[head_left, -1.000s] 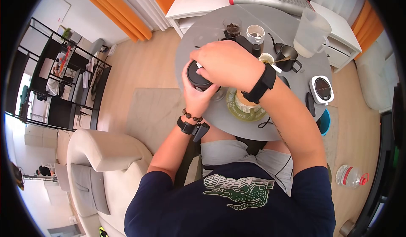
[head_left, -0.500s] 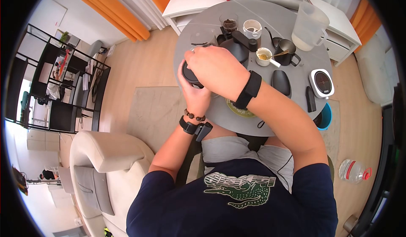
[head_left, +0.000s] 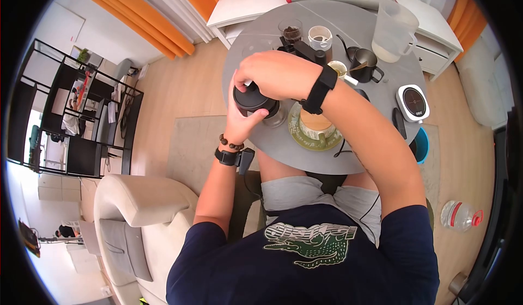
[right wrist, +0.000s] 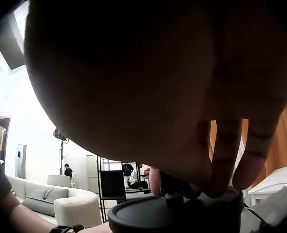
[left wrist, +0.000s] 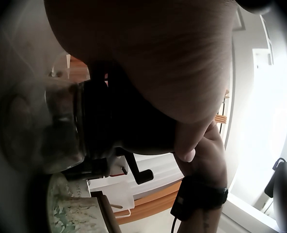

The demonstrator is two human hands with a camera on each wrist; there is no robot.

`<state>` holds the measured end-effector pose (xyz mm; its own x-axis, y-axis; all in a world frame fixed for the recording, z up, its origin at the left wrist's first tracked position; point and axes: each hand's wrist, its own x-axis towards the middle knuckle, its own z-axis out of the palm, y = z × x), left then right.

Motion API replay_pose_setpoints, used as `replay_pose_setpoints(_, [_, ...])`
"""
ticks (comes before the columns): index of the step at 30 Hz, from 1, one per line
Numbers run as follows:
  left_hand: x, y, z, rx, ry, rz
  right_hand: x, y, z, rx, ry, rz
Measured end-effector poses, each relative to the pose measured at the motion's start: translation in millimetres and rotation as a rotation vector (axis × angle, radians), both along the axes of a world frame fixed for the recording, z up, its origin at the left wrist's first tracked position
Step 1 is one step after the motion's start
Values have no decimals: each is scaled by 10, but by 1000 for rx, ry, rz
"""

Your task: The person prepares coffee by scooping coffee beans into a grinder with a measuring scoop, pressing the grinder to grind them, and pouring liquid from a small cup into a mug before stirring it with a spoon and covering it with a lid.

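My left hand (head_left: 238,125) grips a hand coffee grinder (head_left: 253,99) round its side near the top, at the left edge of the grey table. The grinder's clear glass base (left wrist: 61,126) and dark body show sideways in the left wrist view. Above it, my right hand (head_left: 283,73) has its fingers curled round a black knob (right wrist: 175,187) on the round black top (right wrist: 172,216). Part of the knob is hidden behind those fingers. A cup with a wooden lid (head_left: 316,121) stands close by on a green patterned plate (head_left: 298,136).
Farther back on the table (head_left: 272,24) stand a glass of dark beans (head_left: 290,31), a white cup (head_left: 320,37), a black mug (head_left: 364,65) and a large translucent jug (head_left: 393,32). To the right are a white scale (head_left: 413,103) and, below the edge, a blue bin (head_left: 420,144).
The right hand has shifted about over the grinder's top, still holding the knob. The left hand keeps its grip on the grinder. The head view has moved slightly.
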<state>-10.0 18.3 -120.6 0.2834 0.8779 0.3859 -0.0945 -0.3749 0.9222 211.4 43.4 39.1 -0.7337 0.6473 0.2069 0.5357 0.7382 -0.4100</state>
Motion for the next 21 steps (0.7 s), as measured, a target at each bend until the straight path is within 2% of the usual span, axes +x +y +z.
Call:
replay_pose_setpoints(7, [102,-70,-2,-137,-51,-1,20,-72,-20,30,-4,-47])
replay_pose_setpoints(11, [233,-138,-32,-111,-59,109,40,-154,-46,31,59,-77])
replay_pose_setpoints(13, [268,-152,-42,-121,-65,139,50,-157,-54,164,-61,-120])
replay_pose_setpoints(15, [286,-155,-95,-27,-2,207,37,-152,-103,203,-64,-131])
replay_pose_setpoints(20, [351,-161,-172,-1,17,293,-68,-185,-171,275,-56,-175])
replay_pose_setpoints(21, [368,-167,-174,26,38,324,-98,-212,-194,301,15,-202])
